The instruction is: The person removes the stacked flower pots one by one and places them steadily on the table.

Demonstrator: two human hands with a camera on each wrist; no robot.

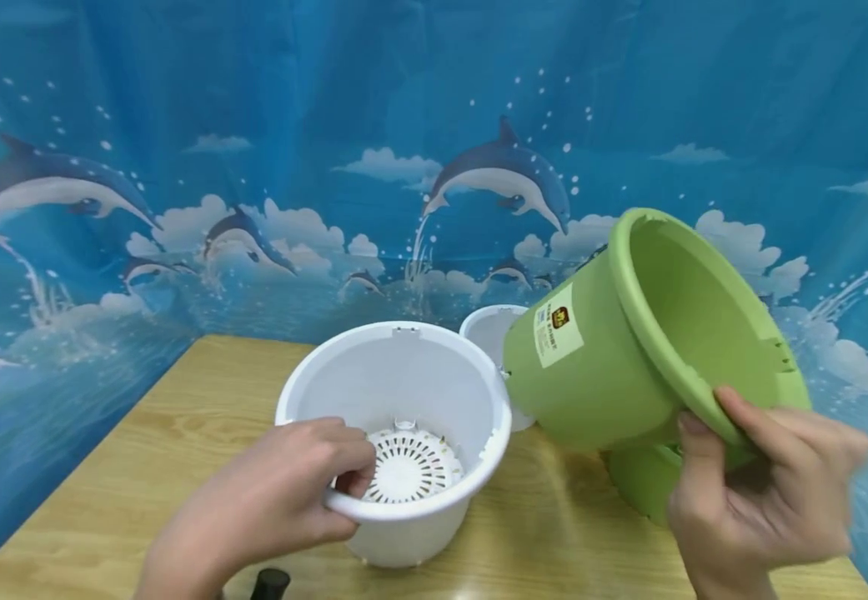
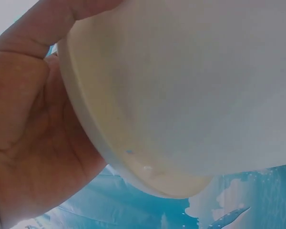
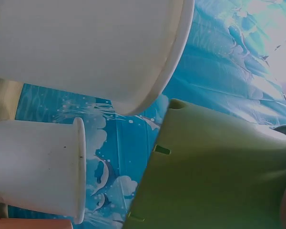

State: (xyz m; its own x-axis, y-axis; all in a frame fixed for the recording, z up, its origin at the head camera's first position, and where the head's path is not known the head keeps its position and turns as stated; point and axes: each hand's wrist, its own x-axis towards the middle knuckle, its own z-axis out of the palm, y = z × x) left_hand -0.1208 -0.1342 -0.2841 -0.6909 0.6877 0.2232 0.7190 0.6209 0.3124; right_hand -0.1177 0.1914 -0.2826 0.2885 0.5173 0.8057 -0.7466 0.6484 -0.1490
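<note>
A large white plastic flower pot [image 1: 396, 387] with a slotted bottom stands on the table. My left hand [image 1: 276, 492] grips its near-left rim, fingers curled inside and thumb outside; the left wrist view shows that rim [image 2: 93, 119] close up. To the right, my right hand [image 1: 771, 492] pinches the rim of a large green flower pot [image 1: 599, 392] between thumb and fingers. This green pot is raised and tilted, its mouth facing right and up, a paper label [image 1: 558, 327] on its side. Drainage slots show near its base [image 3: 200, 162] in the right wrist view.
A smaller white pot [image 1: 488, 329] stands behind the large one. Another green pot [image 1: 639, 483] sits beneath the raised one, mostly hidden. An orange object [image 3: 33, 224] shows low in the right wrist view. A black object [image 1: 271, 582] is at the wooden table's [image 1: 231, 392] near side.
</note>
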